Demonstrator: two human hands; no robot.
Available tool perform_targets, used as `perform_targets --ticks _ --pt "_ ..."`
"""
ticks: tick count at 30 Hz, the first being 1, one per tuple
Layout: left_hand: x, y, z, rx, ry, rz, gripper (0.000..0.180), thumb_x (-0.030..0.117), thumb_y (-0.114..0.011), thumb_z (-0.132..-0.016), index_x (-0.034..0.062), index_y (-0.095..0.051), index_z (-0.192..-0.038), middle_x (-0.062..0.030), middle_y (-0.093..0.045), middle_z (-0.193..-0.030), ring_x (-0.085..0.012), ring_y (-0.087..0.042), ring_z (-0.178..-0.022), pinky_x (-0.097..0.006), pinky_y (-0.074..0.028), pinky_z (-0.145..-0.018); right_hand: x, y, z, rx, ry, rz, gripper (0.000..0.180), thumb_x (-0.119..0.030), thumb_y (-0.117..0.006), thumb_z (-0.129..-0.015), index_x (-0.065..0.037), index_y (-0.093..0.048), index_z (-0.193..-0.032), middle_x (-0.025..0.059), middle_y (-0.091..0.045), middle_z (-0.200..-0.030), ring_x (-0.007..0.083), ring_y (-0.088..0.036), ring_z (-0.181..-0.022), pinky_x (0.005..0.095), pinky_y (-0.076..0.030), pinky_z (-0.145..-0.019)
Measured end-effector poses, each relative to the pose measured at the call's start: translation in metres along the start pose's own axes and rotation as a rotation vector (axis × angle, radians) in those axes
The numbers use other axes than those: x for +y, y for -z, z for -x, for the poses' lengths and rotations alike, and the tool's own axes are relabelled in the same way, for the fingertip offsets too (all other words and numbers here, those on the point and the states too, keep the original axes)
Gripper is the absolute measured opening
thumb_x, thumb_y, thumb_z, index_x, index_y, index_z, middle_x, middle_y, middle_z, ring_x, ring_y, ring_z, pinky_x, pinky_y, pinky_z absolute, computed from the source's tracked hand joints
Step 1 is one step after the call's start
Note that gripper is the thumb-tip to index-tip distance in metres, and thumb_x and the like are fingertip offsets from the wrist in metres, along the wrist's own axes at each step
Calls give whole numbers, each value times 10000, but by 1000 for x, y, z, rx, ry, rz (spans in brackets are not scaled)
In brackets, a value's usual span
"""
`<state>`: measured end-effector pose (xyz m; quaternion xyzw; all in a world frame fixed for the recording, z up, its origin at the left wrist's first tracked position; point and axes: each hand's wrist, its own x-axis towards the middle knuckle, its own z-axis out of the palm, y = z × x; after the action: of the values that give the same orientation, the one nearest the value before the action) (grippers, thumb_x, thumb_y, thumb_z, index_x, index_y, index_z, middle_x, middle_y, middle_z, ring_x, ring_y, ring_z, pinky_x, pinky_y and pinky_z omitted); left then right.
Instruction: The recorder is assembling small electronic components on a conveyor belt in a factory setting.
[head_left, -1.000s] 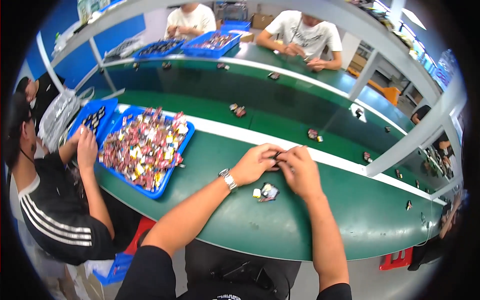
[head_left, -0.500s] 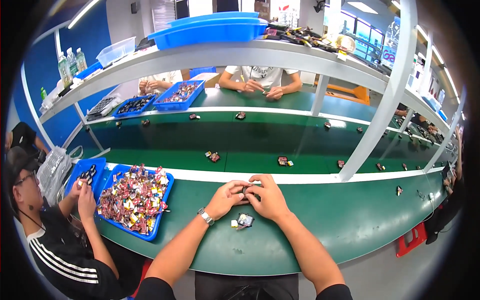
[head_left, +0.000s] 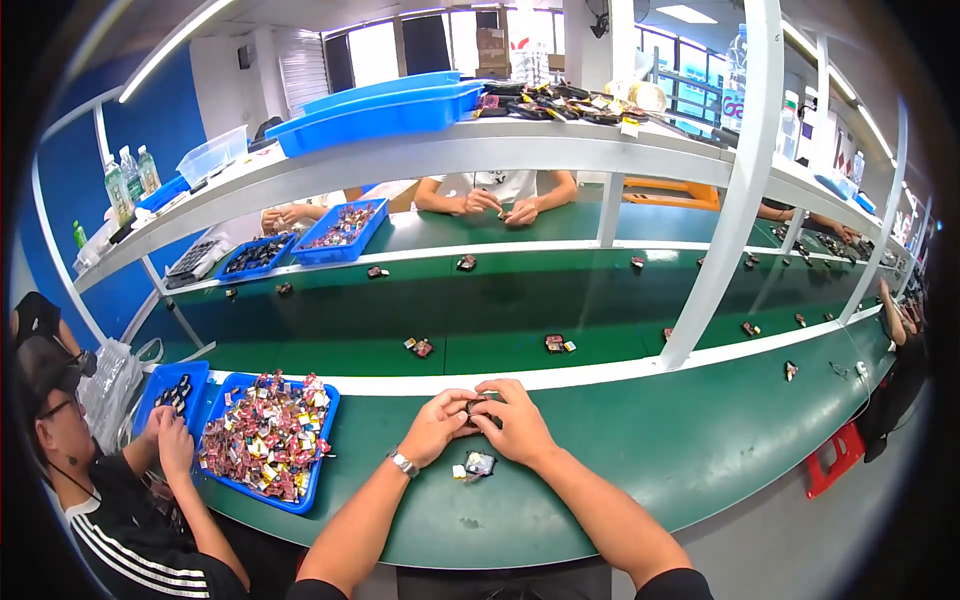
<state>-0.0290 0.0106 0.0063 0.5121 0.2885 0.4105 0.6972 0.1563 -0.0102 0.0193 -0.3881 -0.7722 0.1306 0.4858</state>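
Observation:
My left hand and my right hand are closed together around a small dark electronic part, mostly covered by my fingers. Both hands are above the green worktop, close to its white far edge. The left wrist wears a metal watch. Just below my hands lies a small dark-framed assembly with a pale, shiny middle and a white-and-yellow tab at its left; neither hand touches it.
A blue tray heaped with small red, white and yellow parts stands to my left. Beside it, a co-worker handles parts over another blue tray. Beyond the white strip, a green belt carries scattered assemblies. A white post supports the shelf.
The view has tilted up and turned a little right, so the scene sits lower and further left. My hands stay closed around the dark part, with slightly shifted fingers.

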Motion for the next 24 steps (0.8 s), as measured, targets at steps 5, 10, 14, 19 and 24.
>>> perform_targets --ticks 5,10,14,19,24 --pt "0 1 0 -14 0 17 296 53 -498 -969 40 -463 -1263 -125 -566 -1268 -206 -583 -1141 -362 -509 -967 2 1 2 -17 -10 -22 95 -78 -710 -794 -76 -691 -887 55 -593 -1160 268 -525 -1097 366 -489 -900" --pt "1 2 2 -14 -12 37 301 56 -520 -960 43 -463 -1255 -133 -573 -1264 -213 -591 -1129 -362 -515 -953 3 -7 4 1 -87 -88 125 -104 -697 -803 -70 -718 -921 54 -597 -1161 248 -526 -1118 356 -488 -902" --pt "-2 4 1 -28 -25 58 296 57 -518 -963 35 -458 -1252 -138 -570 -1266 -216 -589 -1138 -369 -510 -963 5 -8 6 4 -125 -135 134 -103 -695 -805 -79 -721 -934 54 -595 -1177 261 -518 -1133 365 -473 -938" --pt "-9 6 -1 -21 -78 68 271 45 -520 -961 36 -463 -1225 -154 -554 -1293 -225 -584 -1148 -386 -503 -975 3 -17 6 44 -99 -151 172 -90 -705 -794 -86 -720 -965 72 -591 -1226 281 -514 -1165 382 -474 -946" --pt "-3 2 0 -6 -111 114 266 26 -520 -958 45 -458 -1215 -168 -536 -1327 -245 -580 -1155 -414 -487 -995 -2 -10 3 77 -35 -43 163 -76 -707 -778 -86 -723 -940 74 -593 -1223 288 -515 -1171 389 -469 -949"
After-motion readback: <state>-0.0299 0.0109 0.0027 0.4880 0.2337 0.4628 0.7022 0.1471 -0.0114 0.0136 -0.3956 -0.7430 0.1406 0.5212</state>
